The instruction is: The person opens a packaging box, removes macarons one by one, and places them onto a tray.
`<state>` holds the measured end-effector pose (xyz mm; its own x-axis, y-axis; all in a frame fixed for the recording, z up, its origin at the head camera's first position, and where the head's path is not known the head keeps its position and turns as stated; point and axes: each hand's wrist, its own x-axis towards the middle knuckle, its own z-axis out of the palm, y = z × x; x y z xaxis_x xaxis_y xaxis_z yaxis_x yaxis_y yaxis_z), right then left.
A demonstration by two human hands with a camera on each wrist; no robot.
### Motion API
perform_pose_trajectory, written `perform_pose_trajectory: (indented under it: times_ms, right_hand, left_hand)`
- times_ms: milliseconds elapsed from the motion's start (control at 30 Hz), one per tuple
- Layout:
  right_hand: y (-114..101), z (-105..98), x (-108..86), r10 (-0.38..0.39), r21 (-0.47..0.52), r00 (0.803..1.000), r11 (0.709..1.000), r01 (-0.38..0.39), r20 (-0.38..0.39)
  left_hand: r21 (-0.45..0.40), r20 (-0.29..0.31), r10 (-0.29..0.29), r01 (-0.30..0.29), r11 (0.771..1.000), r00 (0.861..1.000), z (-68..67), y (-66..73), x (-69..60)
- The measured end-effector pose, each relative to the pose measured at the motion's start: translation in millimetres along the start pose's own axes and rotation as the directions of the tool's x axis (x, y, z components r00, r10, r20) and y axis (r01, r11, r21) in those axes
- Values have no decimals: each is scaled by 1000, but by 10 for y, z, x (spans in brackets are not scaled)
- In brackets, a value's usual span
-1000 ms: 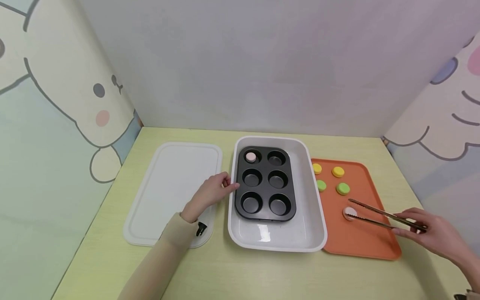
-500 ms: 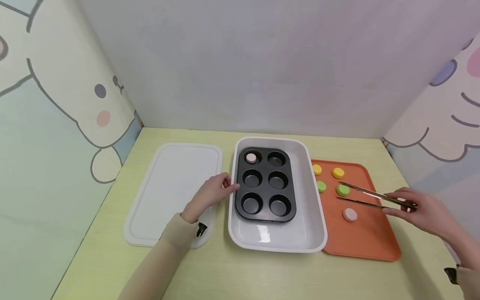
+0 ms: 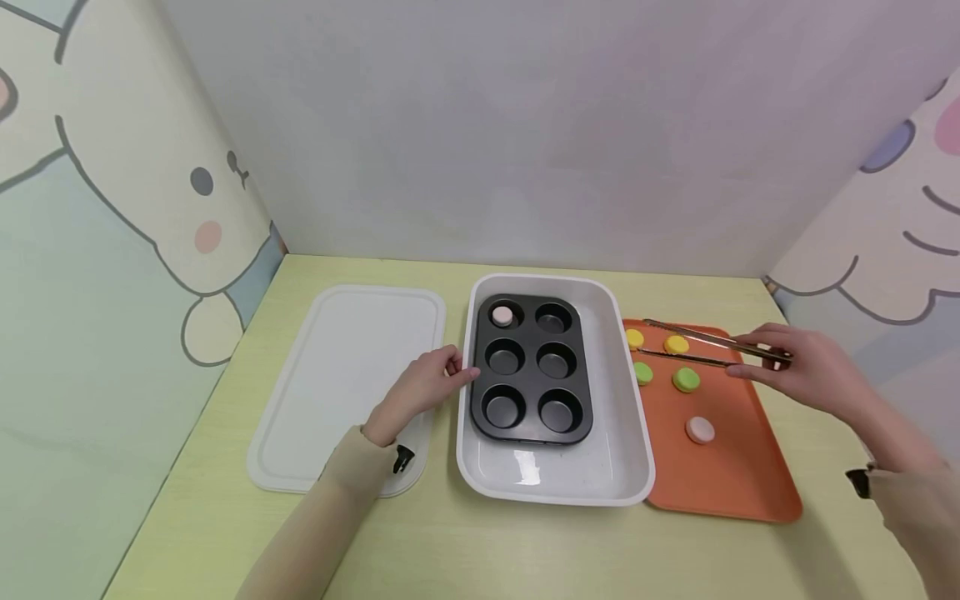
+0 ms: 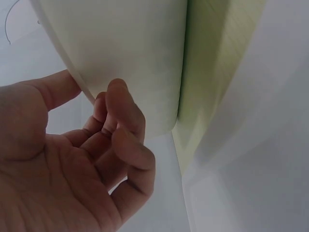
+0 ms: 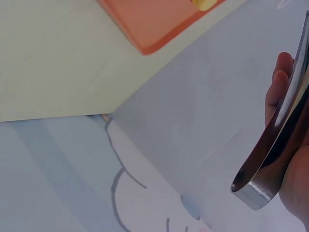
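My right hand [image 3: 813, 371] grips metal tongs [image 3: 705, 335]; their spread tips hang over the back of the orange tray [image 3: 735, 467], around the yellow macarons. One yellow macaron [image 3: 677, 344] lies beneath the arms; another yellow one [image 3: 634, 339] sits by the tips. Two green macarons, one here [image 3: 686, 380], and a pink macaron [image 3: 700, 430] lie nearer the front. With thumb over the rim and fingers curled outside, my left hand [image 3: 426, 385] holds the left edge of a white bin [image 3: 555, 492]. Inside it stands a black muffin tin [image 3: 528, 375] with a pink macaron [image 3: 502, 316] in its back-left cup.
A white board [image 3: 352, 358] lies left of the bin, partly under my left forearm. The bin's right wall stands against the orange tray, overlapping its left side. A grey wall [image 3: 525, 142] rises behind the pale yellow table [image 3: 525, 550].
My right hand has moved the tongs toward the back of the tray, from the pink macaron past the green ones to the yellow ones. My left hand has stayed put.
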<state>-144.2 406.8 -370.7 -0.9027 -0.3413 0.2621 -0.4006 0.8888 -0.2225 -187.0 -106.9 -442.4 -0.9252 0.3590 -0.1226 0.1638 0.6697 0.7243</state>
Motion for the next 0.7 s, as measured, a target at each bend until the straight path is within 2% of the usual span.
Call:
perform_pose_trajectory:
  times_ms: [200, 467, 700]
  right_hand:
    - [-157, 8, 338, 31, -8, 999, 999, -31, 45]
    - [-313, 181, 782, -27, 34, 998, 999, 25, 54]
    - [-394, 344, 1083, -50, 57, 997, 997, 46, 60]
  left_hand:
    - [-2, 0, 2, -2, 1000, 1000, -1, -5, 2]
    - [-2, -7, 5, -5, 1000, 1000, -14, -2, -15]
    - [-2, -4, 7, -7, 1000, 1000, -26, 31, -21]
